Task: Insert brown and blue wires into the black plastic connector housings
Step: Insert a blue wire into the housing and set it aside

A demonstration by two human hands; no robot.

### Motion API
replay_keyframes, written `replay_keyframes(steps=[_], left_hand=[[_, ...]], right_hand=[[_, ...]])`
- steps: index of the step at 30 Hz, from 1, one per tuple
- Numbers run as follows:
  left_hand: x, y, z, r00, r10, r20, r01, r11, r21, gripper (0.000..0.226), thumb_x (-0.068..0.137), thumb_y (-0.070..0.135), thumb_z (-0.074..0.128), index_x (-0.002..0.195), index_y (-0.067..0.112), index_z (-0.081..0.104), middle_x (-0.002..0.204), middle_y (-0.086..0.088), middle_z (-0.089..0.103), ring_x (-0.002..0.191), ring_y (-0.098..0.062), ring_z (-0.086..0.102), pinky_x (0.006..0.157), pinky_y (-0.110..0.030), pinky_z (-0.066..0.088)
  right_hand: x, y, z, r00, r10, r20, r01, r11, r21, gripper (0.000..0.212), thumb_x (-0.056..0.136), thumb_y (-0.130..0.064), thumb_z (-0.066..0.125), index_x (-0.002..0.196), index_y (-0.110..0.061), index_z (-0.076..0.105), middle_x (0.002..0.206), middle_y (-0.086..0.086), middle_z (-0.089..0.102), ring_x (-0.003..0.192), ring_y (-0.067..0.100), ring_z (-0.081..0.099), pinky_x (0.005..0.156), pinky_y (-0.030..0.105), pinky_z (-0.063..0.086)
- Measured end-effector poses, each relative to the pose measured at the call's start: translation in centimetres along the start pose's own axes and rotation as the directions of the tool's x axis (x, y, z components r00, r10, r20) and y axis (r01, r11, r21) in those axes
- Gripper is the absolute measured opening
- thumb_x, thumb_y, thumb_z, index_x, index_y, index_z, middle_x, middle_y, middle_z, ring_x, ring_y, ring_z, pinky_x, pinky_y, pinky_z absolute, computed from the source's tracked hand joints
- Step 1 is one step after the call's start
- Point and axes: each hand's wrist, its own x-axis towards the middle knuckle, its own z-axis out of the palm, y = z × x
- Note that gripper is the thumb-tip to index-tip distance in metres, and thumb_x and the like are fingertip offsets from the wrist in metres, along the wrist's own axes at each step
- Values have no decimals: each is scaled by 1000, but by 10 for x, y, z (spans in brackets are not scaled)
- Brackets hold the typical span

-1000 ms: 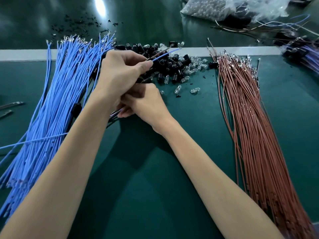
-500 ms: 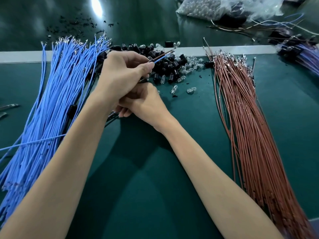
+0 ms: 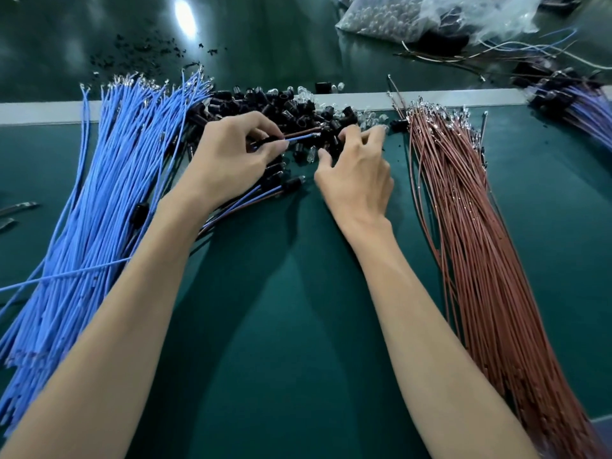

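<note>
**Both hands at the housing pile, one wire pair pinched**

The pile of black connector housings (image 3: 265, 102) lies at the far middle of the green table (image 3: 281, 342). Small clear bulbs (image 3: 372, 114) are scattered through its right side.

The left hand (image 3: 231, 157) sits at the pile's near-left edge. Its grip is pressed together, thumb and forefinger pinching a single blue wire (image 3: 299, 137) and a single brown wire (image 3: 306, 130). The free ends of both point right across the pile, the brown one just beyond the blue.

The right hand (image 3: 359, 173) is at the pile's near-right edge, fingers curled with their tips down among the housings. Whether that grip pinches a housing cannot be told, as the fingertips are lost among the black parts.

Just nearer than the pile, between the two hands, lies an assembled lead (image 3: 291, 186). It is a black housing with blue and brown wires trailing left under the left wrist.

Left of the pile is the fanned blue wire bundle (image 3: 99, 200), and right of it the brown wire bundle (image 3: 463, 233). Both run from the pile's level toward the viewer. Beyond the pile to the right, a clear plastic bag (image 3: 414, 18) holds small clear parts.
</note>
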Motion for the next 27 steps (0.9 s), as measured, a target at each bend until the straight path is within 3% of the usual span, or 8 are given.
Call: replay_keyframes(steps=[6,12,17,19,22,24,27], left_hand=[[1,-10,0,998,-3,57,3,1000,1,2,90,17,64,93,17,65,78,0,69,60,6,53,63,-8,38],[1,-14,-8,997,-20,77,23,999,-38,1,90,20,64,91,20,65,76,4,69,73,-12,60,76,-23,46],[-1,-13,-10,992,-17,127,24,998,-60,1,90,18,65,90,19,65,78,2,69,74,-11,61,79,-24,47],[-2,-12,-12,988,-20,150,30,997,-67,2,90,17,64,89,19,65,78,1,69,72,-11,60,78,-25,46],[-2,-9,-17,977,-26,210,46,994,-95,6,92,15,62,87,19,64,77,0,68,77,-16,61,81,-32,47],[-3,-7,-20,969,-21,246,49,993,-110,9,93,14,60,86,19,63,76,1,67,72,-6,59,76,-19,44],[-5,-2,-22,963,-17,268,56,989,-140,5,93,12,59,90,13,64,76,0,66,63,6,57,65,-4,39]], right_hand=[[-1,0,-3,996,-93,-8,93,996,10,29,90,-27,57,114,-11,50,110,7,59,95,34,62,64,33,34],[3,6,-5,973,-223,64,223,975,4,21,90,-18,58,110,-12,54,100,5,64,93,29,62,67,29,37],[7,10,-3,961,-276,11,262,924,277,25,93,-7,56,118,-5,59,109,11,55,91,25,58,80,31,46],[9,10,0,952,-304,41,271,894,356,34,95,-1,49,127,-4,57,113,12,58,98,20,57,87,22,44],[9,10,1,966,-256,26,218,866,449,38,94,6,37,121,-4,62,86,6,62,79,13,54,71,8,37],[8,10,-1,981,-192,24,146,817,558,35,94,4,34,110,-6,64,71,6,56,64,11,49,60,11,36],[5,10,-4,980,-185,77,89,746,659,28,99,-17,39,93,-6,64,62,-4,50,56,3,44,55,13,34]])
